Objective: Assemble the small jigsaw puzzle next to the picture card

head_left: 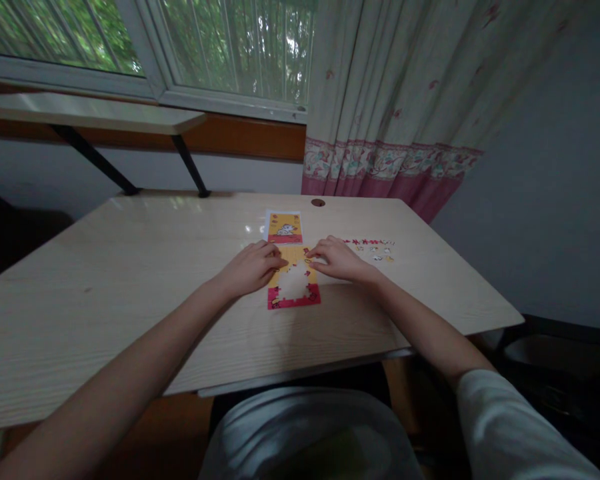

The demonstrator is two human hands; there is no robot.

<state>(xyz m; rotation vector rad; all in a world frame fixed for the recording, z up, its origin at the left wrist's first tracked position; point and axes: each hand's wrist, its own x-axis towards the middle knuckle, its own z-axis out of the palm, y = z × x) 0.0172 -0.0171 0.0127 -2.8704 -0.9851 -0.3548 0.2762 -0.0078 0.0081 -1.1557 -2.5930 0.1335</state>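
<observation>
A partly assembled jigsaw puzzle (294, 303) lies flat on the table, with a yellow upper border and a red lower border around an unfilled middle. At its upper left edge is my left hand (253, 268), its fingers curled and thumb and fingertips on the border. My right hand (337, 259) has its thumb and forefinger bent against the upper right edge, the other fingers folded. Just beyond the puzzle lies a picture card (285, 229) showing a white animal on yellow and red. Loose puzzle pieces (375, 250) are spread in rows right of my right hand.
The pale wooden table (130, 287) has a round cable hole (318, 203) near its back edge. A raised shelf (95, 112) on dark legs stands at the back left. A curtain (380, 133) hangs behind the table beside the window (230, 53).
</observation>
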